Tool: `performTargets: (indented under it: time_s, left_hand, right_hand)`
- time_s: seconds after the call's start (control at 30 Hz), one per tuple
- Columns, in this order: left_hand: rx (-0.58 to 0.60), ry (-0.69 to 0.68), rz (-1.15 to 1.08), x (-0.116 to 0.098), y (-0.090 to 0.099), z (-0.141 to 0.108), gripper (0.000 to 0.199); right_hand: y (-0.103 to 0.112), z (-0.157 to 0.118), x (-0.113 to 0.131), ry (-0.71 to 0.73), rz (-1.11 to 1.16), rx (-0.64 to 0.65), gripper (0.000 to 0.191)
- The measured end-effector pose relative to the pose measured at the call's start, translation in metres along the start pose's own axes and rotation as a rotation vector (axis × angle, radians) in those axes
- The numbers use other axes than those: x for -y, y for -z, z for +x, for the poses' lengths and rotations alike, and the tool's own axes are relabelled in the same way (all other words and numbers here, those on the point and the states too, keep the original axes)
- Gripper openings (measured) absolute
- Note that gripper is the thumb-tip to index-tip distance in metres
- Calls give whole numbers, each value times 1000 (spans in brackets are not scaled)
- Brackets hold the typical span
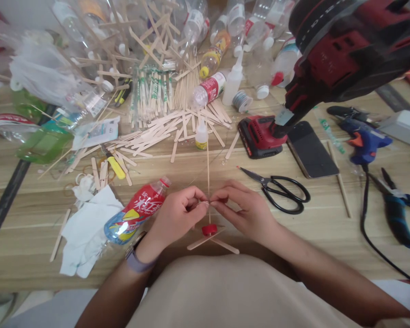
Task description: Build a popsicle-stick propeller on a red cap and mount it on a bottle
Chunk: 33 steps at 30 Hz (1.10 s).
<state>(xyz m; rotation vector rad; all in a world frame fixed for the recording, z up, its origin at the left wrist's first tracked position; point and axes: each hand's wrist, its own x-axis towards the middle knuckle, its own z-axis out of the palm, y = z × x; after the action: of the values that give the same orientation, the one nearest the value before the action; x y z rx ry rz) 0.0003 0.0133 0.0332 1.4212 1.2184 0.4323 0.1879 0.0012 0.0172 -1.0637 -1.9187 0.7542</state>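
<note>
A thin wooden skewer (pixel 208 168) points away from me, with a red bottle cap (pixel 209 230) around its near end. Two crossed craft sticks (pixel 225 247) lie at the cap. Both hands meet at the skewer just beyond the cap. My left hand (pixel 184 209) is pinched around a fine thread or wire beside the skewer. Thumb and fingers of my right hand (pixel 244 207) are pressed together at the same spot; what they hold is too small to name. A red-labelled bottle (pixel 136 212) lies left of my left hand.
Scissors (pixel 283 191), a phone (pixel 312 148) and a red power tool (pixel 341 59) are on the right, with a glue gun (pixel 365 136) and pliers (pixel 396 214) farther out. Loose craft sticks (pixel 150 136), a small glue bottle (pixel 201 135), a yellow cutter (pixel 116 167) and plastic bottles lie beyond my hands.
</note>
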Motion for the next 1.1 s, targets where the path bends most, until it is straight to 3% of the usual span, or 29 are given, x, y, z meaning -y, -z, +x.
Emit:
performTargets:
  time_s: [0.2,0.47,1.1]
  left_hand:
    - [49,47,-103,-3,-1,1,5]
    - [-61,-4,-13,-5,-7,0,7]
    - [125,126,-227,-2,-3,2,18]
  right_hand:
    - [1,1,5,-150,99,40,13]
    - [-2,0,5,-308,180,75,12]
    - [-7,-7,-1,9,-136,43,12]
